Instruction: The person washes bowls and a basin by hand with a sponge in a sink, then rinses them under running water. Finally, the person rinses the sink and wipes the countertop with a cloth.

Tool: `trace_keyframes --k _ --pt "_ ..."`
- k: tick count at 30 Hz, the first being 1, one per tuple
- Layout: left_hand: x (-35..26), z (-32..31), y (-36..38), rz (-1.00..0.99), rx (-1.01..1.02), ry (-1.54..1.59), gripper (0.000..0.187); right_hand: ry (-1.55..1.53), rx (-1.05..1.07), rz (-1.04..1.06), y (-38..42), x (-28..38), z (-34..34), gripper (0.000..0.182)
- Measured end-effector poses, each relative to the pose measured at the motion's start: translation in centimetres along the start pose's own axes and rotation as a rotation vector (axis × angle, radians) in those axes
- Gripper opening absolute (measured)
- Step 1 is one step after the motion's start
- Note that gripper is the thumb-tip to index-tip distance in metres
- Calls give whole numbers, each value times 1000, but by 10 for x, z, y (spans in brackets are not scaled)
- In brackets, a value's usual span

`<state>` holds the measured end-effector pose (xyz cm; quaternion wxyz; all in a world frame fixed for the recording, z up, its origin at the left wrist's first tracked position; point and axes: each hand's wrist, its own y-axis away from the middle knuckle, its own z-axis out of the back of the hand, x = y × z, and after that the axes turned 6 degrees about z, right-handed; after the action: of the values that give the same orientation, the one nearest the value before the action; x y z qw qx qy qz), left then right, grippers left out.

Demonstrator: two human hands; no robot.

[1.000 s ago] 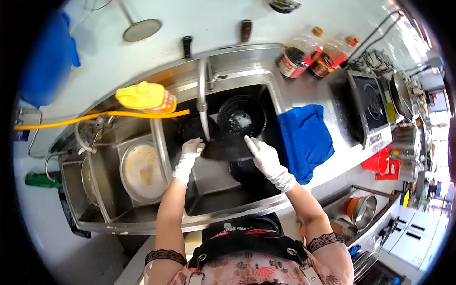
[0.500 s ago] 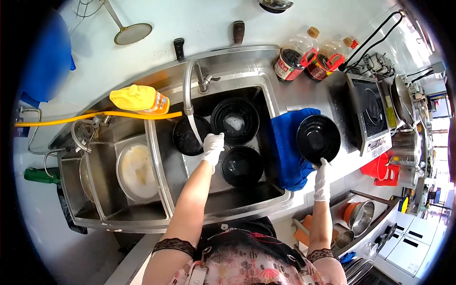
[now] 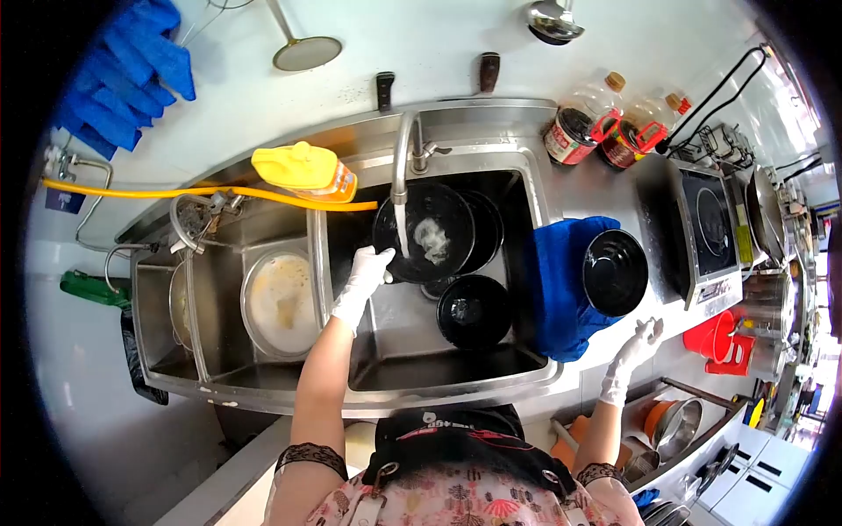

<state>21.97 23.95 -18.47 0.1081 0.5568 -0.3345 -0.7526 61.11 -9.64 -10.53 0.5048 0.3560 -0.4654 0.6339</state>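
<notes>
My gloved left hand (image 3: pixel 363 277) is closed on the rim of a large black bowl (image 3: pixel 452 210) with white foam inside. Water from the faucet (image 3: pixel 401 158) runs into this bowl. Another black bowl (image 3: pixel 488 232) is partly hidden behind it, and a smaller black bowl (image 3: pixel 474 326) rests lower down in the sink (image 3: pixel 403 368). To the right, a black bowl (image 3: pixel 617 294) stands on the counter at the edge of a blue cloth (image 3: pixel 557 307). My gloved right hand (image 3: pixel 638 346) is just below that bowl, apart from it, fingers spread and holding nothing.
A yellow jug (image 3: pixel 298 167) stands behind the sink beside a yellow hose (image 3: pixel 202 190). The left basin holds a pot of cloudy liquid (image 3: pixel 282 302). Two plastic bottles (image 3: pixel 574 131) and an induction cooker (image 3: pixel 706 219) are on the right counter.
The foamy bowl has moved left under the water with my left hand. My right hand has let go of the counter bowl and drawn away. The view has shifted.
</notes>
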Motion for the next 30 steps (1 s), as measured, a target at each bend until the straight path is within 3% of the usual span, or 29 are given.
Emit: trace_keyframes --k 1,4,5,7,8,9,11,13,14,15,16,19,21,24,26,27,28,29,30 --pt "-5 4 10 35 4 -54 29 5 15 55 9 13 -4 35" --pt "-1 10 34 74 48 -33 57 -116 389 150 44 43 -39 27" --pt "1 19 41 95 74 -74 54 -68 521 144 63 57 -56 25" --pt "8 39 46 169 134 -134 43 -171 911 -185 103 51 -93 33" --pt "-7 46 67 176 127 -137 29 -167 1133 -349 125 56 -111 37" --pt "6 54 64 149 -15 -173 22 -122 1301 -490 149 77 -126 40" --pt "7 75 68 105 47 -137 22 -209 1585 -581 197 57 -166 38" --pt "16 80 55 119 28 -170 26 -194 1624 -535 221 79 -191 27" --pt "13 72 53 164 42 -157 27 -227 1474 -639 228 73 -207 20" --pt "12 64 54 209 60 -143 27 -198 1392 -582 228 63 -219 21" --pt "32 60 49 163 194 156 28 -95 1392 -494 220 62 -222 22" --pt "35 39 59 460 305 -98 35 91 1417 -414 196 62 -209 22" --pt "36 42 80 437 333 -108 38 70 1510 -562 191 43 -201 20" --pt "41 62 86 417 285 -167 41 6 1556 -614 213 34 -202 20" --pt "42 70 75 422 224 -119 42 14 1485 -398 228 43 -218 24" --pt "39 66 70 459 87 52 37 43 1428 -246 232 45 -229 27" --pt "39 64 63 421 93 221 36 119 1344 9 234 40 -242 37" --pt "44 62 52 380 100 390 34 243 1283 84 229 71 -243 40" --pt "64 61 28 343 191 499 33 227 1198 297 226 71 -250 38"
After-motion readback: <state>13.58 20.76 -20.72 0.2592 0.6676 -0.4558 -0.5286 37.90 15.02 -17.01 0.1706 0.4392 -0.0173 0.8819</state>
